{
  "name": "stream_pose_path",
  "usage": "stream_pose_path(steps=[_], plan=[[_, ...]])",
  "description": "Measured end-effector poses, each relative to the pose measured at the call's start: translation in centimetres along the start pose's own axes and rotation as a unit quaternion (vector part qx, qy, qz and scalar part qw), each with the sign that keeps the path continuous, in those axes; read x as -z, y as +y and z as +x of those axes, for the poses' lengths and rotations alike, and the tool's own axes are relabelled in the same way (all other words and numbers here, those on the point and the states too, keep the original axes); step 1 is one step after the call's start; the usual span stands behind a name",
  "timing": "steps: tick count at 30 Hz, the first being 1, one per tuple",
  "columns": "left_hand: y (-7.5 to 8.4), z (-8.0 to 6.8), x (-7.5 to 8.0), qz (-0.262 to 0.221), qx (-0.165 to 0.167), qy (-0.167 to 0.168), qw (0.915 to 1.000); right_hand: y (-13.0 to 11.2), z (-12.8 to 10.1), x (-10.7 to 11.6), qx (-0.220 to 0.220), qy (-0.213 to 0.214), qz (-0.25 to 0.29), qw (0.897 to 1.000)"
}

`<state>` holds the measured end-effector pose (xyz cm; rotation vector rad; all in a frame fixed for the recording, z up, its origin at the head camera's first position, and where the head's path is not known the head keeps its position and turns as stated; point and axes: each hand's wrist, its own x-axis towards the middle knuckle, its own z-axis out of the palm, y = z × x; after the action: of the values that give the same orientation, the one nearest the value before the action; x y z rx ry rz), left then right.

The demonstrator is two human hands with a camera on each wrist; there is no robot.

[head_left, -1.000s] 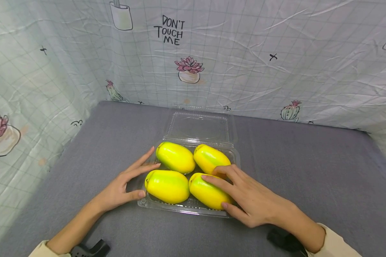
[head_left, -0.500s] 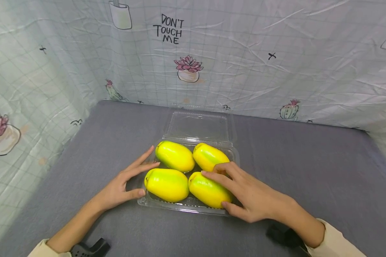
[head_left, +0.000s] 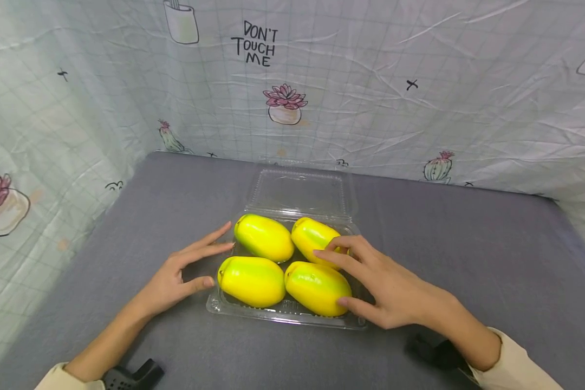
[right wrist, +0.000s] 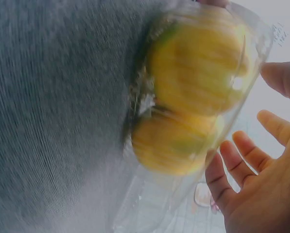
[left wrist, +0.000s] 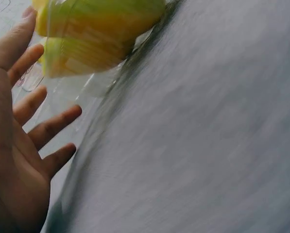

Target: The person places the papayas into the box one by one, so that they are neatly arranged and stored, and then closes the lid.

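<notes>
Four yellow-green mangoes sit two by two in a clear plastic clamshell box [head_left: 287, 319] on the grey desk [head_left: 468, 260], and both hands flank it. Nearest the camera, the front-left mango [head_left: 251, 281] and the front-right mango [head_left: 317, 288] lie side by side, touching. The left hand [head_left: 175, 276] lies just left of the box with fingers spread and straight, gripping nothing; its thumb tip is just beside the front-left mango, and its fingers point toward the back-left mango [head_left: 264, 238] without quite reaching it. The right hand [head_left: 385, 290] hovers over the box's right side, fingers loosely extended and apart, clamped on nothing: the thumb sits by the end of the front-right mango, while the fingers lie over the back-right mango [head_left: 312, 234]. Whether they touch it cannot be told from the head view, and the wrist views are blurred. Behind the fruit, the box's hinged lid [head_left: 299, 190] lies open and flat on the desk. Farthest back hangs a wrinkled grid-patterned cloth [head_left: 419, 81] printed with cacti.

Compared with half a second earlier, the right hand's fingers have lifted off the front-right mango and shifted back toward the rear one, and the left hand has drawn slightly away from the box edge. The mangoes and box have kept their places.
</notes>
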<state>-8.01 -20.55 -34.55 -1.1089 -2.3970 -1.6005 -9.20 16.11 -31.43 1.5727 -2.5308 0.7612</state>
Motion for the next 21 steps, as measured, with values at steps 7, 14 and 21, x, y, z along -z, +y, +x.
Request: stream_pose_path(steps=[7, 14, 21], plan=[[-2.1, 0.9, 2.2, 0.0, 0.088, 0.079, 0.9929, 0.8, 0.4, 1.5, -0.047, 0.061, 0.045, 0.996], [-2.8, 3.2, 3.8, 0.024, 0.158, 0.125, 0.9792, 2.1, 0.9, 2.4, -0.148, 0.116, 0.083, 0.979], [-2.9, 5.8, 4.1, -0.035, 0.172, 0.161, 0.9712, 4.8, 0.9, 3.0, -0.241, 0.146, 0.154, 0.947]])
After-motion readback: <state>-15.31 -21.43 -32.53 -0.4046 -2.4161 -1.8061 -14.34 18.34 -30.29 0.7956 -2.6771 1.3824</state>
